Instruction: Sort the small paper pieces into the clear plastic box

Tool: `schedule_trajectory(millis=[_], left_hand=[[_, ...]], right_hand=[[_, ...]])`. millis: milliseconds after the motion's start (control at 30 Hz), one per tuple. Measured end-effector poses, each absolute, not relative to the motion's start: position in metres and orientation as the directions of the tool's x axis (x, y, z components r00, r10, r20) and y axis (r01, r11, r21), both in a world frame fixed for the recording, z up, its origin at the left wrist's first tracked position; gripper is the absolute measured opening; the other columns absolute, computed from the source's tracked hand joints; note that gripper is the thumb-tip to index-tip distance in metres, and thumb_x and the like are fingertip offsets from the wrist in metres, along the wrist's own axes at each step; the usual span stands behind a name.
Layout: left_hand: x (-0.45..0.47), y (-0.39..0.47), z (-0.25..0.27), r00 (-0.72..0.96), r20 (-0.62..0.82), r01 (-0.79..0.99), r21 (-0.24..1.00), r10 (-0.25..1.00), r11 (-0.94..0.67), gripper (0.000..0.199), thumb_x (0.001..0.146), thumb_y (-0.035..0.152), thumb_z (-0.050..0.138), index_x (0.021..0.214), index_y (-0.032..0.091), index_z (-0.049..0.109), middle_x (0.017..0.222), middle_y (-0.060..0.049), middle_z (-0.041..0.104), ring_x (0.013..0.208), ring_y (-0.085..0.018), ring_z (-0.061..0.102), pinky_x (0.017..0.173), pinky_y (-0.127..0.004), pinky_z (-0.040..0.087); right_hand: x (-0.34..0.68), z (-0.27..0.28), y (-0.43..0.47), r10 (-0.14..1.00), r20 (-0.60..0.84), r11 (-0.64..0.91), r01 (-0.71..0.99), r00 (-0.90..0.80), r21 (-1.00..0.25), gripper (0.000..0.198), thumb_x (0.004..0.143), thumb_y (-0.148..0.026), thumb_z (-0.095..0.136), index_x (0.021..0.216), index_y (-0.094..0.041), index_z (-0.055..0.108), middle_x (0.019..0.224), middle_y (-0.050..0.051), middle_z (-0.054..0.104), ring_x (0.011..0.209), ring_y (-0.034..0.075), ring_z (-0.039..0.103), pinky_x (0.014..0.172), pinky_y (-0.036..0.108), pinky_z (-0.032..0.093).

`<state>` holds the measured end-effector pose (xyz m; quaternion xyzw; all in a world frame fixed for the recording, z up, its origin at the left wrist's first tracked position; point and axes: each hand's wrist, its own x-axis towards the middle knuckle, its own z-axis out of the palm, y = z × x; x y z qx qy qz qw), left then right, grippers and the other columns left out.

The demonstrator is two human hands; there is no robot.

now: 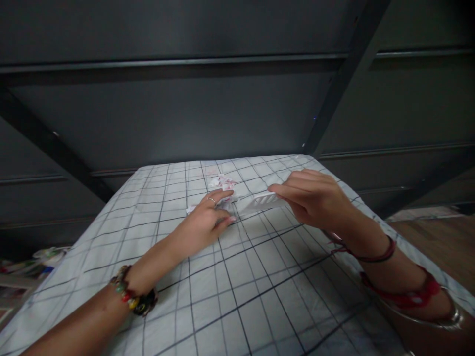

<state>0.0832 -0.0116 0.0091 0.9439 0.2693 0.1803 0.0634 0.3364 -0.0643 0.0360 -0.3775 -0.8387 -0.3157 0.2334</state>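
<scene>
My right hand (315, 198) pinches the edge of a flat white piece with slots (260, 200), its kind unclear. That piece is held tilted low over the checked cloth, its far edge pointing toward my left hand (206, 217). My left hand reaches in from the left, thumb and index finger apart, a ring on one finger. Just beyond its fingertips lies a small heap of white and pink scraps (222, 181), which look like torn paper. More white bits (191, 209) show beside the knuckles. Part of the scraps is hidden under the left fingers.
A white cloth with dark grid lines (237, 282) covers the table. Dark grey panels (208, 113) with metal rails stand at its far edge. Blurred items (48, 257) sit on a shelf at lower left. Wooden floor (441, 242) shows at right.
</scene>
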Motion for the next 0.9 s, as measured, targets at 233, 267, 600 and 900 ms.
schedule_trajectory(millis=[233,267,600,900], left_hand=[[0.088,-0.012,0.005,0.721,0.356,0.534,0.260,0.594,-0.805,0.016,0.081,0.010,0.069,0.068,0.020,0.074,0.145,-0.008,0.048,0.136,-0.030,0.039,0.111,-0.051,0.035],[0.088,-0.012,0.004,0.715,0.351,0.542,0.267,0.605,-0.797,0.015,0.081,0.011,0.069,0.069,0.020,0.074,0.145,-0.008,0.048,0.135,-0.030,0.041,0.110,-0.051,0.036],[0.077,-0.017,-0.002,0.754,0.197,0.548,0.337,0.627,-0.765,0.045,0.069,0.028,0.085,0.111,0.017,0.071,0.152,-0.019,0.032,0.141,-0.040,0.025,0.108,-0.058,0.034],[0.075,-0.012,-0.001,0.760,0.154,0.568,0.316,0.632,-0.760,0.012,0.080,0.019,0.075,0.092,0.018,0.074,0.151,-0.014,0.037,0.143,-0.037,0.020,0.112,-0.059,0.024]], right_hand=[[0.337,0.035,-0.065,0.526,0.606,0.522,0.790,-0.596,0.323,0.028,0.082,-0.005,0.041,0.086,-0.020,0.064,0.061,-0.001,0.054,0.062,0.013,0.045,0.061,0.026,0.033],[0.337,0.035,-0.065,0.529,0.607,0.523,0.791,-0.594,0.318,0.028,0.082,-0.005,0.041,0.086,-0.020,0.064,0.062,-0.001,0.054,0.062,0.013,0.045,0.061,0.026,0.033],[0.337,0.037,-0.065,0.506,0.610,0.536,0.776,-0.610,0.331,0.025,0.083,-0.005,0.042,0.089,-0.019,0.062,0.060,-0.002,0.053,0.059,0.013,0.044,0.059,0.026,0.033],[0.330,0.037,-0.069,0.406,0.659,0.606,0.726,-0.633,0.324,0.030,0.081,-0.001,0.047,0.103,-0.019,0.054,0.065,-0.003,0.056,0.060,0.013,0.048,0.058,0.026,0.037]])
